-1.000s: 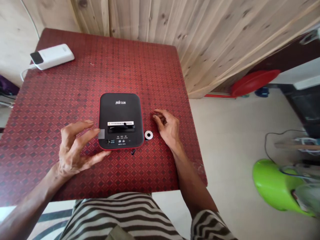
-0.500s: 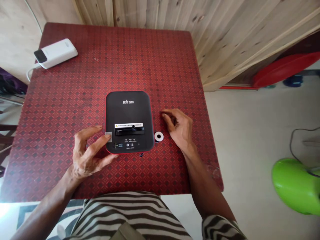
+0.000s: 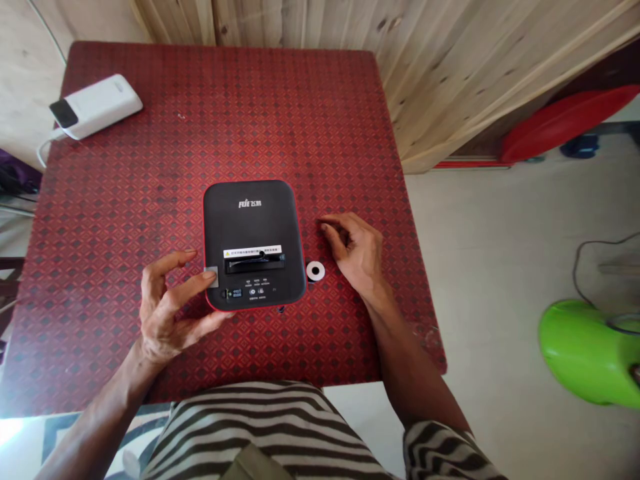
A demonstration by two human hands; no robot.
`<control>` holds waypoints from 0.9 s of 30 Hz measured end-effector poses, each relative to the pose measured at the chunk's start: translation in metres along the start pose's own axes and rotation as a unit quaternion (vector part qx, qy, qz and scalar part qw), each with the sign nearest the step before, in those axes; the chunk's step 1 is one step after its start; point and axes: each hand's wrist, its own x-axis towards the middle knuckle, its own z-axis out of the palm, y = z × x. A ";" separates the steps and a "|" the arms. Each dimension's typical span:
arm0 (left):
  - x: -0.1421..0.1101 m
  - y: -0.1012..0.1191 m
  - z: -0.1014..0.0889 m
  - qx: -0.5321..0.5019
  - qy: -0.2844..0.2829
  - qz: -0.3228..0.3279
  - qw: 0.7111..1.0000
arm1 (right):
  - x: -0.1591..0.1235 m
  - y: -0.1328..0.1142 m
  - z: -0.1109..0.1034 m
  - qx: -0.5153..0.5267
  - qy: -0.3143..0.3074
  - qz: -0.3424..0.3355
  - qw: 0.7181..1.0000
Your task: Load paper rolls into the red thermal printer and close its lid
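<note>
A black receipt printer [image 3: 250, 227] with a red rim lies on the table, its paper slot and small buttons facing up. My left hand [image 3: 173, 300] is at its near left corner with fingers apart. One fingertip touches the grey tab [image 3: 212, 277] on the printer's edge, and the thumb reaches the front side. To the right of the printer, my right hand [image 3: 357, 257] rests on the table, its fingers loosely curled and nothing visible in them. Between that hand and the printer stands a small white paper roll [image 3: 309, 271] with a dark core.
The table [image 3: 240, 120] has a red patterned top. A white power bank [image 3: 103, 107] with a cable lies at the far left corner. Wooden panelling [image 3: 310, 27] stands behind the table. On the floor at the right is a green plastic stool [image 3: 585, 353].
The whole view has shifted slightly, so the table and printer appear a little further left. Both hands keep nearly the same pose, the left fingertip still on the grey tab.
</note>
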 end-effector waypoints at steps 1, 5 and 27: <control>0.000 -0.001 0.000 -0.011 0.001 -0.001 1.000 | 0.000 0.000 0.000 -0.001 0.001 0.000 1.000; 0.003 -0.002 0.001 -0.040 0.002 0.006 0.999 | 0.000 -0.001 -0.001 0.002 -0.001 0.000 1.000; -0.012 -0.001 0.004 0.050 -0.012 0.068 0.996 | 0.049 -0.169 -0.003 -0.286 -0.281 -0.205 0.893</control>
